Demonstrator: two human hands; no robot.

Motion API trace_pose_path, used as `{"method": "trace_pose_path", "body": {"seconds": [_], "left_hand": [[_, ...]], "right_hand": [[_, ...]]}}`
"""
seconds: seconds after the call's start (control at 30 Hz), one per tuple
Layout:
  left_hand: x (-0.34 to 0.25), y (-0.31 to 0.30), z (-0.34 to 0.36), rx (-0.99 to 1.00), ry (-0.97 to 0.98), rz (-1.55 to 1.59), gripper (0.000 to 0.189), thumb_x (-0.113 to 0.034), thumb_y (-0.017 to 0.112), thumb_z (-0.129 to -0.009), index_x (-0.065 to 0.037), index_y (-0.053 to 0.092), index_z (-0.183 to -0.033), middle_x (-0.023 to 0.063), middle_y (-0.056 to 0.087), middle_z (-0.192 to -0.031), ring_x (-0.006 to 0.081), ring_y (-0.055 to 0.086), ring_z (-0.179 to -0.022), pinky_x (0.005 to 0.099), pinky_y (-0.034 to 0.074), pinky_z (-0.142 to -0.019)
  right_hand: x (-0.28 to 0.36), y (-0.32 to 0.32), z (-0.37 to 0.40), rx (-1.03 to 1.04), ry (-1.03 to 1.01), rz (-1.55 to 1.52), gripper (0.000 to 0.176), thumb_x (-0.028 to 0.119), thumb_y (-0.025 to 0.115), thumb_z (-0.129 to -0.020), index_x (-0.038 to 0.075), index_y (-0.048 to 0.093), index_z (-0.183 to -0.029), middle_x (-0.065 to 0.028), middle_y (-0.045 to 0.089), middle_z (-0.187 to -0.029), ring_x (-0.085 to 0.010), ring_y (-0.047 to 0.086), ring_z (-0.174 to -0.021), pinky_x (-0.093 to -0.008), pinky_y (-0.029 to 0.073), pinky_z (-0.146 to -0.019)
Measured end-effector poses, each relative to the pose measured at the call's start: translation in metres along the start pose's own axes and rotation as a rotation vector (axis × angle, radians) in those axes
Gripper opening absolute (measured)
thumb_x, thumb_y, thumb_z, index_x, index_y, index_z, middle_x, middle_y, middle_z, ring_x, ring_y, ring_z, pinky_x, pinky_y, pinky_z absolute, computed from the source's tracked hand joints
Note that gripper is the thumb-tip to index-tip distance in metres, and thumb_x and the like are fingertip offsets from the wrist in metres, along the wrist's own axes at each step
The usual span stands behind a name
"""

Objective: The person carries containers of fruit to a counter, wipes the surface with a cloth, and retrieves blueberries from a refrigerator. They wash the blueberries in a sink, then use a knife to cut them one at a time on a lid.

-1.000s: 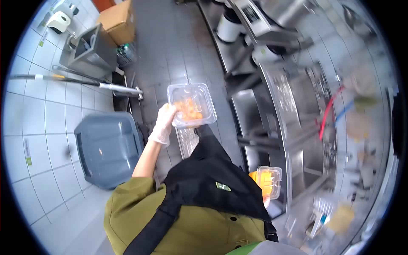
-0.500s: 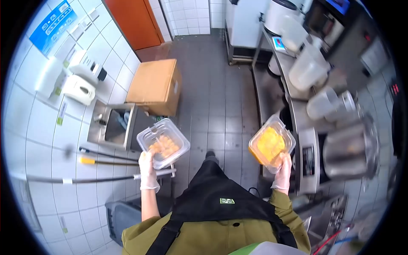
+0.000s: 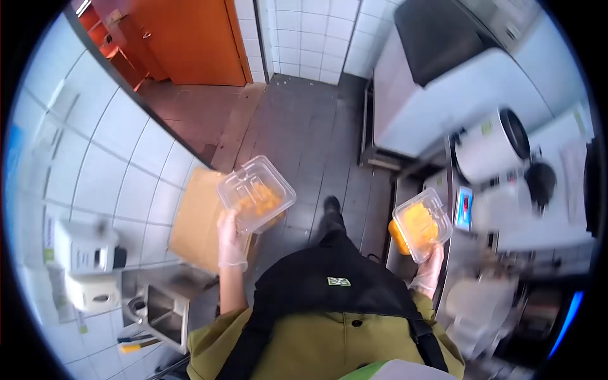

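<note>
Above the floor (image 3: 297, 139), left hand (image 3: 230, 242) grips one clear tub (image 3: 257, 195), right hand (image 3: 430, 265) a second clear tub (image 3: 422, 225).

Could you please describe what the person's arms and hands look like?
The left hand and right hand wear thin, see-through, loose-fitting gloves. The sleeves are plain olive green; the left one ends above the bare forearm.
</note>
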State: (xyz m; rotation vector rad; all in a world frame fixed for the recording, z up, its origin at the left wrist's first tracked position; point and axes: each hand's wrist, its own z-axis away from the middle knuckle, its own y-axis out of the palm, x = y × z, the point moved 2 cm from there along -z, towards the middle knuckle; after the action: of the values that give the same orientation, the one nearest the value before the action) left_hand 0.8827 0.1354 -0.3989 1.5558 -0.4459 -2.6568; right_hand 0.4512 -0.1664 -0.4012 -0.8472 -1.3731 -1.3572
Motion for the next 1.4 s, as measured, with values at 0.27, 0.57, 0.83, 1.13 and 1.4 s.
{"method": "trace_pose_path", "body": {"seconds": [0.27,0.57,0.83,1.13,1.4], "left_hand": [[-0.075,0.127,-0.220,-0.313,0.102,0.162,0.023,-0.014,0.058,-0.082,-0.001,0.054,-0.100,0.0088,0.061,-0.087,0.0175,0.061,-0.075,0.0315,0.052,-0.065],[-0.193,0.115,-0.487,-0.704,0.290,0.347,0.018,-0.015,0.059,-0.082,0.000,0.056,-0.092,0.0059,0.060,-0.088,0.0135,0.056,-0.077,0.0273,0.048,-0.067],[-0.341,0.052,-0.732,-0.722,0.351,0.376,0.009,-0.010,0.060,-0.080,-0.004,0.060,-0.088,0.0018,0.060,-0.086,0.0109,0.054,-0.079,0.0251,0.045,-0.069],[-0.517,-0.082,-0.940,-1.189,0.427,0.569,0.012,-0.008,0.063,-0.076,-0.004,0.060,-0.087,-0.0008,0.055,-0.076,0.0093,0.049,-0.064,0.0237,0.041,-0.058],[-0.610,-0.285,-1.025,-1.576,0.315,0.726,0.012,-0.012,0.063,-0.073,-0.005,0.056,-0.079,-0.0003,0.053,-0.070,0.0090,0.048,-0.060,0.0248,0.039,-0.053]], "right_hand": [[-0.060,0.327,-0.318,0.359,0.193,0.058,0.033,0.012,0.052,-0.084,-0.003,0.052,-0.114,-0.0096,0.057,-0.110,-0.0173,0.056,-0.098,-0.0310,0.047,-0.082],[-0.163,0.778,-0.497,0.716,0.215,0.055,0.033,0.020,0.050,-0.088,0.000,0.052,-0.114,-0.0085,0.056,-0.112,-0.0187,0.055,-0.102,-0.0323,0.047,-0.087],[-0.269,1.111,-0.540,0.998,0.353,0.217,0.030,0.021,0.050,-0.089,0.005,0.048,-0.114,-0.0076,0.054,-0.112,-0.0161,0.054,-0.102,-0.0327,0.045,-0.087],[-0.419,1.581,-0.411,1.361,0.495,0.239,0.010,0.008,0.052,-0.081,0.002,0.054,-0.089,-0.0037,0.057,-0.090,-0.0132,0.056,-0.082,-0.0264,0.047,-0.076],[-0.494,1.902,-0.140,1.816,0.536,0.227,0.023,0.017,0.056,-0.082,0.003,0.057,-0.100,-0.0042,0.058,-0.096,-0.0144,0.056,-0.089,-0.0288,0.046,-0.081]]}}
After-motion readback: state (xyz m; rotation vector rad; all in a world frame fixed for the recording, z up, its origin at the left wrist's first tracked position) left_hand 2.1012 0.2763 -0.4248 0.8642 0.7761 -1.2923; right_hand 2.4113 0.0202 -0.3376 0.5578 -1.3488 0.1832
